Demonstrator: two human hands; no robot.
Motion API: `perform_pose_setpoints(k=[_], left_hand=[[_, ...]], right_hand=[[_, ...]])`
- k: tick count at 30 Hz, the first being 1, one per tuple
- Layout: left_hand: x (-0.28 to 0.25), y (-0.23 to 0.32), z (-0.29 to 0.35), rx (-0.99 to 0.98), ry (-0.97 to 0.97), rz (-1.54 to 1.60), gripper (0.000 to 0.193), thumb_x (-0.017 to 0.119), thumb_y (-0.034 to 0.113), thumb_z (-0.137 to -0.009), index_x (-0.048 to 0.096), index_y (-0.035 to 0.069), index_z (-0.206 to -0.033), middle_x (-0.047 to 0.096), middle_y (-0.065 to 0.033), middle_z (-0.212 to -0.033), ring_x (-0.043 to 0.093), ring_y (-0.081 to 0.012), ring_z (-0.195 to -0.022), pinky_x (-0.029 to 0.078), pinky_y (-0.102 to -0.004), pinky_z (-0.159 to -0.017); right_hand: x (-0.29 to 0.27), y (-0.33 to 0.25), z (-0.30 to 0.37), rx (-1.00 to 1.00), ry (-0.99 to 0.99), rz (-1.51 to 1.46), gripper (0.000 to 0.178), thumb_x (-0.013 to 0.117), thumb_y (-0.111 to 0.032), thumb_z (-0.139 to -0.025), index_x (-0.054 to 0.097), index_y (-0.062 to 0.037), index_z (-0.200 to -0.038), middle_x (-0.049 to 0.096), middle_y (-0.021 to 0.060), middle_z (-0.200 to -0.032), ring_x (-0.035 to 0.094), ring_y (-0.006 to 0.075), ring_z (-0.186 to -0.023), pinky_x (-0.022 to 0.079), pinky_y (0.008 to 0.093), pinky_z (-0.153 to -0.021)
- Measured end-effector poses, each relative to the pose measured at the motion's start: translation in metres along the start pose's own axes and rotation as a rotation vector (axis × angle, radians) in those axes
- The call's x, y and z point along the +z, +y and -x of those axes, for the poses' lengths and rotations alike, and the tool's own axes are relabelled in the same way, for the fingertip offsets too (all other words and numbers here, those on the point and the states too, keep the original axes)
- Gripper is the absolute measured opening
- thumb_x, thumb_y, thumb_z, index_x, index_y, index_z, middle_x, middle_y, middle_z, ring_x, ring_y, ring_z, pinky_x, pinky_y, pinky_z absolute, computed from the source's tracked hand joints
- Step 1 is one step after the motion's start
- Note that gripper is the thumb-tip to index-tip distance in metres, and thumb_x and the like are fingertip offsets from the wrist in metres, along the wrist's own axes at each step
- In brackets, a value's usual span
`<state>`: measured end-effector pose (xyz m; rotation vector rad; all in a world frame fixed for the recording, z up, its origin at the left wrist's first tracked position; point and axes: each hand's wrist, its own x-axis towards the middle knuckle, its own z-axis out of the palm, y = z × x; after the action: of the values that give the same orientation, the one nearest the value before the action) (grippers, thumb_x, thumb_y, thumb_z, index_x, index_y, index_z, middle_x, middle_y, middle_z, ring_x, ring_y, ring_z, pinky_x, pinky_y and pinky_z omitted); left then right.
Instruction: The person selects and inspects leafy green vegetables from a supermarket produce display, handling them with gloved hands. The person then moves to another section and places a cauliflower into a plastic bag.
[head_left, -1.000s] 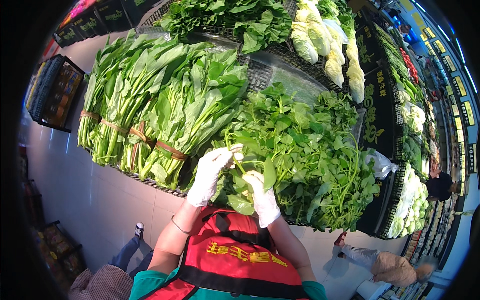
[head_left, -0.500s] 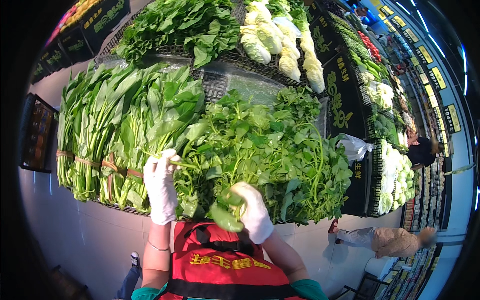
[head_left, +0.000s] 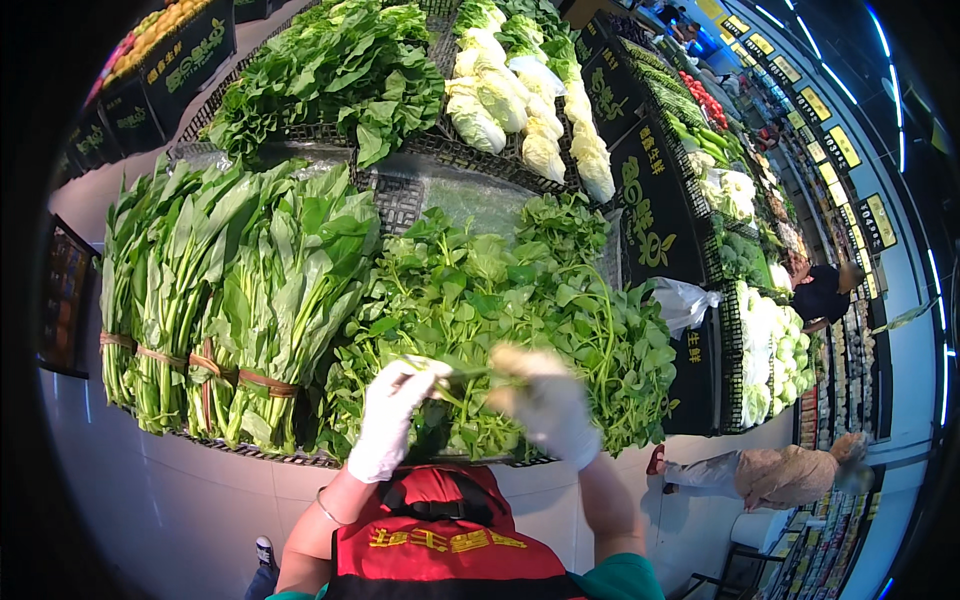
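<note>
White gloves cover both hands over the front of a loose pile of leafy greens. My left hand is closed, pinching a thin green stem between thumb and fingers. From there the stem runs across to my right hand, whose fingers are smeared by motion, so its grip is unclear. Left of the pile stand long-leaved green bundles, each bound near its base with a brown band.
Behind are a heap of dark leafy greens and several napa cabbages in black crates. A white plastic bag hangs at the right. Beyond it is another vegetable stand. A person is in the right aisle.
My left hand has moved right, away from the tied bundles, still with a stem. My right hand has moved right and up; the broad leaf below it no longer shows.
</note>
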<state>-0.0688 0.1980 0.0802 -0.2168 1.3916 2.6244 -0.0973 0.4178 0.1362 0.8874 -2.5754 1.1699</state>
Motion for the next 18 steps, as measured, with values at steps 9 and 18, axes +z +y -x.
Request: perform_pose_setpoints(k=[9,18], left_hand=[[0.002,-0.019,0.018,0.014,-0.060,-0.248,0.021,0.066,0.011,-0.092,0.068,0.004,-0.112,0.063,-0.0034,-0.110,0.057,-0.0110,-0.098,0.045,-0.0257,-0.088],[-0.144,-0.073,0.047,0.416,0.413,-1.179,0.031,0.066,0.013,-0.088,0.063,0.006,-0.118,0.059,-0.0145,-0.119,0.055,-0.0303,-0.112,0.042,-0.0395,-0.100]], right_hand=[[-0.020,-0.011,0.039,0.275,0.456,0.166,0.031,0.066,-0.001,-0.088,0.061,-0.0043,-0.119,0.065,0.0070,-0.093,0.062,0.0114,-0.077,0.053,0.0259,-0.067],[-0.075,0.053,0.109,0.434,0.374,0.895,0.031,0.064,-0.005,-0.091,0.064,-0.0010,-0.122,0.057,0.0127,-0.097,0.056,0.0277,-0.088,0.046,0.0339,-0.082]])
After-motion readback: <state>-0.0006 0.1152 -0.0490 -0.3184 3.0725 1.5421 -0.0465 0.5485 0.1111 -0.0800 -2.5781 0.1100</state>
